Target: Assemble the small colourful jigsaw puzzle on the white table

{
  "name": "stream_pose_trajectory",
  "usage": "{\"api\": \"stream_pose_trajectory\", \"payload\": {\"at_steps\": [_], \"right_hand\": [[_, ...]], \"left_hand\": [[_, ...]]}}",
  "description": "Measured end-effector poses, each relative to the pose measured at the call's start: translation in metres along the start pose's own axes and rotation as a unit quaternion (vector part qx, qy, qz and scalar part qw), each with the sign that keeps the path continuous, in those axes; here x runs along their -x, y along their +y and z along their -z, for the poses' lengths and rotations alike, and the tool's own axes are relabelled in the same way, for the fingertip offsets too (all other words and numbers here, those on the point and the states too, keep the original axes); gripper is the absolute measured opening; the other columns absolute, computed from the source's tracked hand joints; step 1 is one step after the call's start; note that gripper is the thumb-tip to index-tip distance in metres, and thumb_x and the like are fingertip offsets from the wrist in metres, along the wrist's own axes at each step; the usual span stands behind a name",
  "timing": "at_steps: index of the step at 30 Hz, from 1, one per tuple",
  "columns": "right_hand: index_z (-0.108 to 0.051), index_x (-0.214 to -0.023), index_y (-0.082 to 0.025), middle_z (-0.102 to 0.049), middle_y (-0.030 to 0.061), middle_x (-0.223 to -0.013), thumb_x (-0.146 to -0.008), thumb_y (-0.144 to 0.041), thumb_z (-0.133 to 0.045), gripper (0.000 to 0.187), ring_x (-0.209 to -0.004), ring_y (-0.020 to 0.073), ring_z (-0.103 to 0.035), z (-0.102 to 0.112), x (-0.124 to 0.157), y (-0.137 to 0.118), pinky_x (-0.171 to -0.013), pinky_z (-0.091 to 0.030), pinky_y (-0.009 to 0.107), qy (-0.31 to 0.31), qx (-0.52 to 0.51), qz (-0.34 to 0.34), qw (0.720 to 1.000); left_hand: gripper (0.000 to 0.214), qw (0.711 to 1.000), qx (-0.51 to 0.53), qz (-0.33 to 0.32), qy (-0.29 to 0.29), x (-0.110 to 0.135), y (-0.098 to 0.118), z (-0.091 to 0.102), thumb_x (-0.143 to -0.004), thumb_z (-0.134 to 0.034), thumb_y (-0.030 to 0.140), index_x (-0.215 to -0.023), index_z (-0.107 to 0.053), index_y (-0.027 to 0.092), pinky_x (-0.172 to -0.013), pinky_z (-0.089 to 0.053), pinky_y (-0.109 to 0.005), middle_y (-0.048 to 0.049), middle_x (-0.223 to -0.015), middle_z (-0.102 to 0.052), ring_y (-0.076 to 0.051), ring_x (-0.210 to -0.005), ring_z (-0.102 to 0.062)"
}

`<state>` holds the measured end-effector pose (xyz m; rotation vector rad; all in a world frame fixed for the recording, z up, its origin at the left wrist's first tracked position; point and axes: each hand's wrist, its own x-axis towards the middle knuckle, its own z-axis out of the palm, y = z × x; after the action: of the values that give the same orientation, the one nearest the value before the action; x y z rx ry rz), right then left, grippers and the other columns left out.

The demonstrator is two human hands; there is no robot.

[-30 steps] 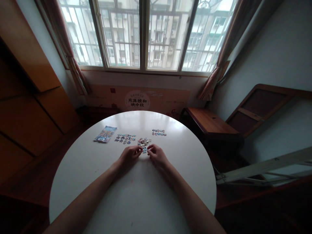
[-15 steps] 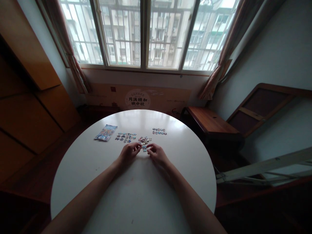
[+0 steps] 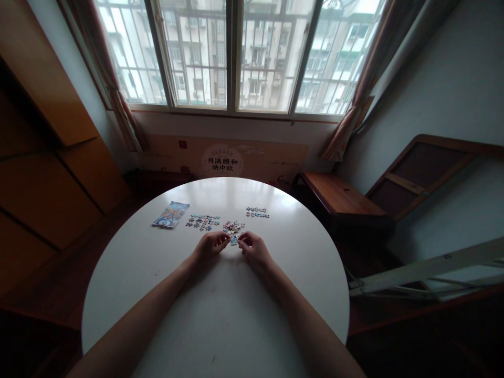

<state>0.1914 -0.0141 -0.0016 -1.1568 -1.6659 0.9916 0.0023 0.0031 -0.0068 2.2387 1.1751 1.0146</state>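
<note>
Both my hands rest on a round white table [image 3: 220, 315], fingertips meeting over a small blue puzzle piece [image 3: 234, 241]. My left hand [image 3: 210, 248] is curled, its fingertips pinched at the piece's left side. My right hand [image 3: 254, 249] is curled too, pinching the piece from the right. Just beyond my fingers lies a small heap of loose puzzle pieces [image 3: 233, 227]. A partly joined patch of pieces [image 3: 202, 222] sits to its left, and a short joined strip of pieces [image 3: 257, 212] lies to the right.
A colourful printed packet [image 3: 171, 214] lies flat at the table's far left. Beyond the table are a barred window [image 3: 236, 52], a wooden bench [image 3: 338, 197] on the right, wooden cabinets [image 3: 47, 173] on the left, and a pale ladder rail [image 3: 425, 270] low on the right.
My hands have stayed together over the blue piece, with only slight finger shifts. The view has tilted very slightly.
</note>
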Motion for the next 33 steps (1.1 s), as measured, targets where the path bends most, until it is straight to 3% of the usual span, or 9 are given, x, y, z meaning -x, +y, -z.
{"api": "stream_pose_trajectory", "payload": {"at_steps": [8,33], "right_hand": [[-0.055,-0.077,-0.017,-0.06,-0.0006,-0.062,-0.076,-0.028,-0.054,0.011,-0.048,0.0097,-0.054,0.0,0.0,-0.002,-0.048,-0.043,0.02,0.001,0.006,-0.008,1.0],[-0.054,-0.078,-0.017,-0.061,-0.0004,-0.063,-0.076,-0.026,-0.052,0.01,-0.048,0.0097,-0.054,0.002,0.0,0.001,-0.048,-0.043,0.02,-0.007,0.018,-0.009,1.0]], "left_hand": [[0.018,0.999,-0.031,-0.027,-0.01,0.003,0.005,0.002,-0.082,-0.053,0.025,-0.082,-0.067,0.014,-0.052,-0.04,-0.017,-0.0002,-0.06,-0.06,-0.008,-0.051,-0.05],[0.02,0.998,-0.06,-0.028,-0.011,0.003,0.01,0.003,-0.083,-0.052,0.026,-0.084,-0.067,0.014,-0.051,-0.037,-0.016,-0.0002,-0.061,-0.061,-0.007,-0.05,-0.048]]}}
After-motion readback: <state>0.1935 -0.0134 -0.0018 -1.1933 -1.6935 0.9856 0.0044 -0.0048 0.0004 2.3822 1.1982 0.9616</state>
